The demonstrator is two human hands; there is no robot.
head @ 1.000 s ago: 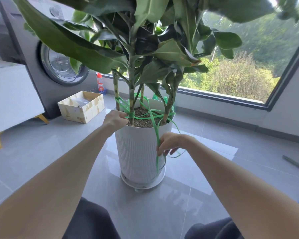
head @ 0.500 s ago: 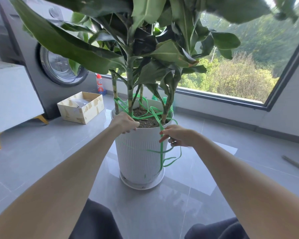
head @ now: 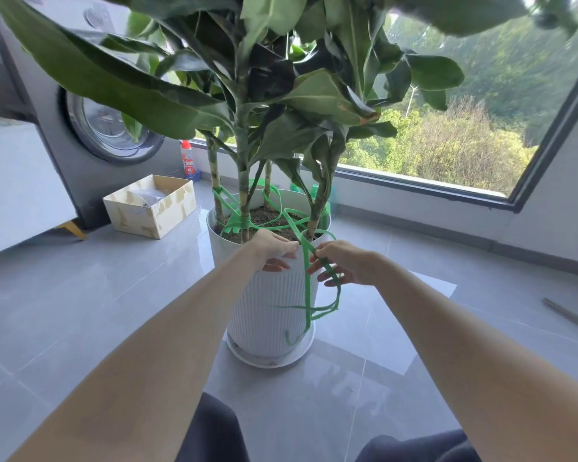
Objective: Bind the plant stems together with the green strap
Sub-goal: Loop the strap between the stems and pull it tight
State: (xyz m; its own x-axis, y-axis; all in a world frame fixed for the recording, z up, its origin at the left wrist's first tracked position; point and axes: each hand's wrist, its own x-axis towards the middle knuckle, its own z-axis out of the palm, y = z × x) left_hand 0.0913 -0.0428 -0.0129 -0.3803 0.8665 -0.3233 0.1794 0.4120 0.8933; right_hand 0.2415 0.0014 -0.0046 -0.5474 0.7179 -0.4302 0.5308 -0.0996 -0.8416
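Observation:
A big leafy plant stands in a white ribbed pot [head: 264, 315] on the grey floor, with several stems [head: 244, 181] rising from the soil. The green strap [head: 308, 295] winds loosely round the stem bases, crosses the front rim and hangs in loops down the pot's side. My left hand [head: 272, 250] sits at the front rim with curled fingers, and a strap run from the centre stem leads into it. My right hand [head: 346, 265] is just to its right, pinching the strap between thumb and forefinger; a loop drapes over its fingers.
A taped cardboard box [head: 151, 206] lies on the floor left of the pot. Behind it are a grey washing machine [head: 111, 128] and a spray bottle [head: 189, 160]. A white cabinet [head: 14, 181] is at far left, a window sill [head: 414, 186] behind, a grey rod [head: 569, 316] at right.
My left hand slid right along the rim, away from the left stems. My right hand rose from the pot's side to the rim, lifting the strap, so both hands are now close together.

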